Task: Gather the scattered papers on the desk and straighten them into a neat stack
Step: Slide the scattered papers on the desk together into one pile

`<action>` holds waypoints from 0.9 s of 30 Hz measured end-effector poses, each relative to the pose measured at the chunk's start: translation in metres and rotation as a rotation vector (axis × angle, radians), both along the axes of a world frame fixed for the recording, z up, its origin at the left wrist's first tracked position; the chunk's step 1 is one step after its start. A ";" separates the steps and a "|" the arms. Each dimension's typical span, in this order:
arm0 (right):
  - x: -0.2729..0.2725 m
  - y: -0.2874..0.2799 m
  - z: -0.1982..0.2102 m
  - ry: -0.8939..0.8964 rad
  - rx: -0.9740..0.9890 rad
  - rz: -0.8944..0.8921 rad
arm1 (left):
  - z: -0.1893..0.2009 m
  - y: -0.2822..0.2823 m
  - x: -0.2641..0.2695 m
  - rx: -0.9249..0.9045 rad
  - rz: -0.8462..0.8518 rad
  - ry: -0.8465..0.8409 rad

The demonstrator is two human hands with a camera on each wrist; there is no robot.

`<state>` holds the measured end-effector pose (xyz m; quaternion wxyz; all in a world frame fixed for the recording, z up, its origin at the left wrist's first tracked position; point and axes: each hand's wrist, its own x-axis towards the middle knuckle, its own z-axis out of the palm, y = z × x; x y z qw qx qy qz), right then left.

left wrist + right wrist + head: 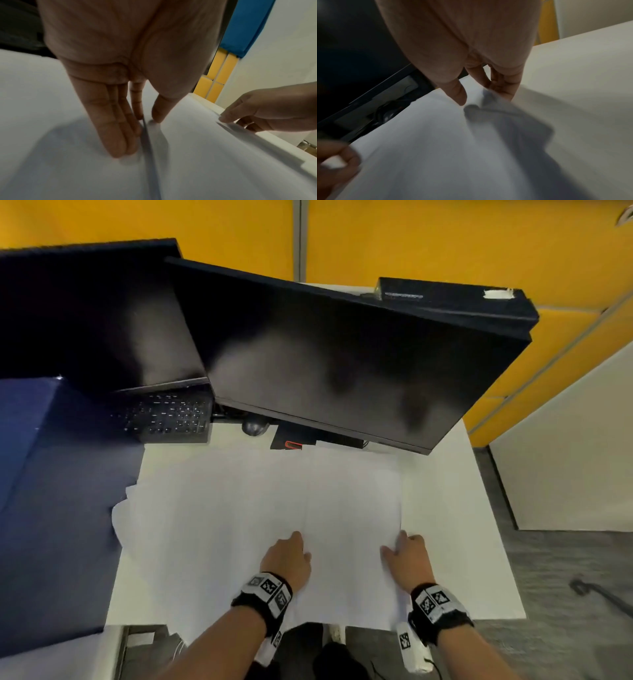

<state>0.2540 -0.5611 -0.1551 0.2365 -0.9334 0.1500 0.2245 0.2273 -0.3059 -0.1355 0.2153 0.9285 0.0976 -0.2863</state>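
One sheet, edges pinched between thumb and fingers: left hand, right hand.

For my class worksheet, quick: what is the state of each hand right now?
Left hand: closed, pinching the paper sheet at its left edge.
Right hand: closed, pinching the same sheet's right edge, thumb on top.
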 end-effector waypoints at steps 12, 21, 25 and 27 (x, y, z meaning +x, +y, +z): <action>0.066 -0.006 -0.002 0.001 0.078 -0.286 | 0.005 0.129 0.036 0.036 0.719 0.073; 0.093 0.055 0.004 0.006 0.182 -0.139 | 0.001 0.076 0.071 -0.293 0.577 -0.151; 0.075 0.029 0.008 0.013 0.155 -0.185 | 0.009 0.092 0.052 -0.200 0.489 0.012; 0.055 0.025 0.007 0.040 0.124 -0.149 | 0.008 0.094 0.035 -0.126 0.329 0.119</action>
